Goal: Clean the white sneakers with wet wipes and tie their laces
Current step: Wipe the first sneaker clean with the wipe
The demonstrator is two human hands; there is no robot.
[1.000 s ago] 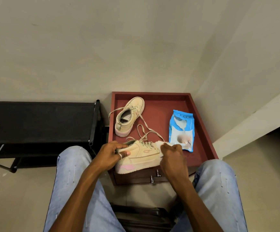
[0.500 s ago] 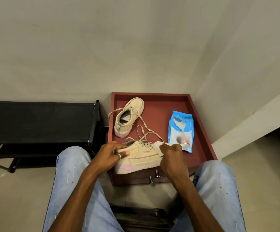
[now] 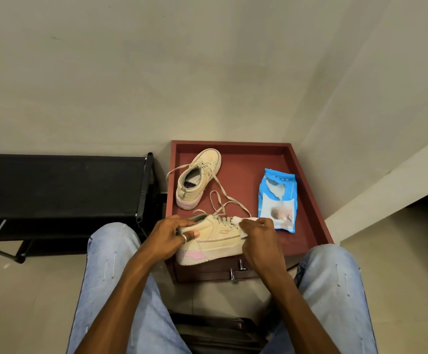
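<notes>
A cream-white sneaker [image 3: 218, 238] with a pink heel patch lies on its side at the near edge of the red-brown table top [image 3: 307, 226]. My left hand [image 3: 172, 236] grips its heel end, thumb on the side. My right hand [image 3: 258, 236] holds a white wet wipe [image 3: 238, 222] against the toe and lace area. The sneaker's laces trail loose toward the back. The second sneaker [image 3: 197, 180] stands upright farther back, its laces untied. A blue pack of wet wipes [image 3: 278, 200] lies to the right.
The small table has a raised rim and a drawer with metal knobs [image 3: 235, 270] facing me. A black shoe rack [image 3: 59, 185] stands to the left. My knees in light jeans flank the table. Walls close in behind and to the right.
My right hand with the wipe has shifted slightly along the toe of the near sneaker. The left hand keeps its hold on the heel.
</notes>
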